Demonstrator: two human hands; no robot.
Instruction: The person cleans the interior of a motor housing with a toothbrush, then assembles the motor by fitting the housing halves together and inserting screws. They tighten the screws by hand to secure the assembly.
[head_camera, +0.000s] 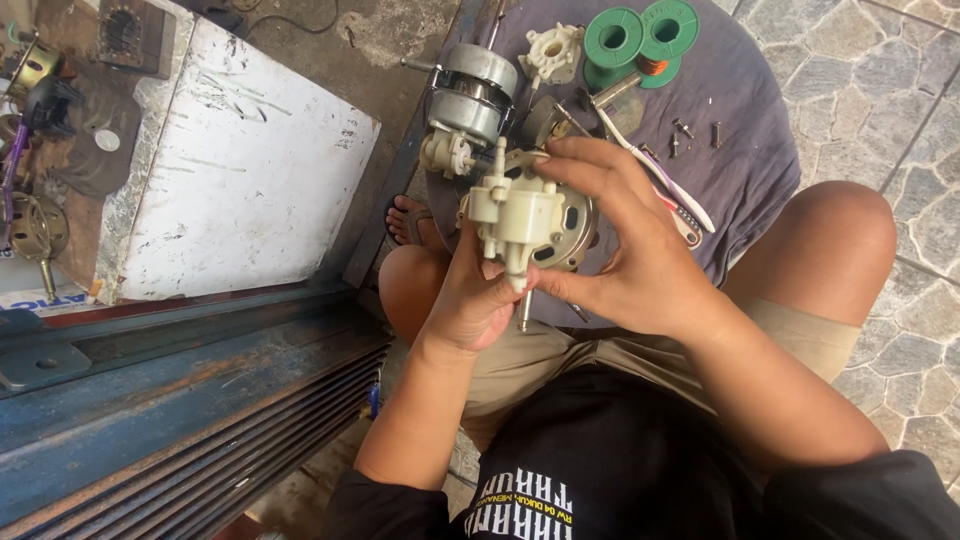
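Left hand: the left hand (470, 300) cups the underside of a cream plastic gearbox mounted on a round grey metal motor plate (530, 225), fingers curled shut around its lower end, thumb near the steel shaft that sticks down out of it.
Right hand: the right hand (625, 245) is wrapped over the plate's right rim, fingertips pressing the top of the gearbox, thumb meeting the shaft from the right.
Where the piece lies: held in the air above the lap, between both hands and touching both; its long axis runs along the shaft, pointing down toward the person. Neither hand is nearer; both grip it.
Materials: the gearbox is smooth moulded plastic with knobs and pegs; the plate is dull cast metal with slots.
Dark purple-grey cloth (760, 150): spread on the stone floor just beyond the knees.
On the cloth, near edge: a white-handled toothbrush (672, 185), partly behind the right hand.
Cloth, right side: small dark screws (690, 133), scattered.
Cloth, left edge: a silver cylindrical motor with wound core (470, 95).
Cloth, far edge: a cream plastic toothed hub (551, 52) and two green plastic wire spools (640, 38).
Left of the cloth: a scuffed white board (250, 160).
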